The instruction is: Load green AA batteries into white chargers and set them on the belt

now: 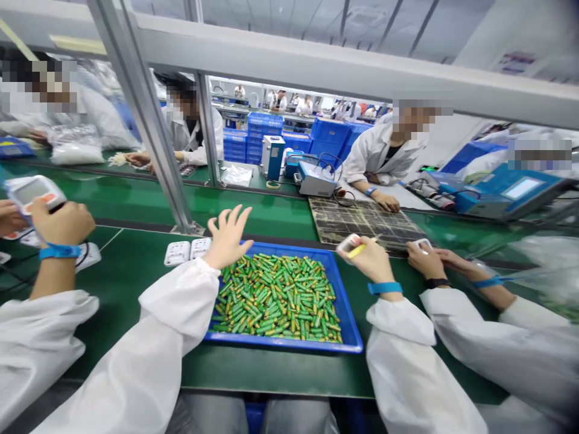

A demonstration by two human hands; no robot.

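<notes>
My left hand is raised over the back left corner of a blue tray, fingers spread, holding nothing. Green and gold batteries lie heaped loosely in that tray. Beyond its back right corner, my right hand, with a blue band at the wrist, is closed around a small white device. A slim yellow stick-like tool is in the same hand; its exact kind is unclear. Two white device housings with open compartments lie beside my left hand, one partly behind it.
At left, a co-worker's hand grips a white device with a screen. Close on the right, another person's hands hold a white piece. A metal post rises behind the tray. A dark gridded board lies across the bench.
</notes>
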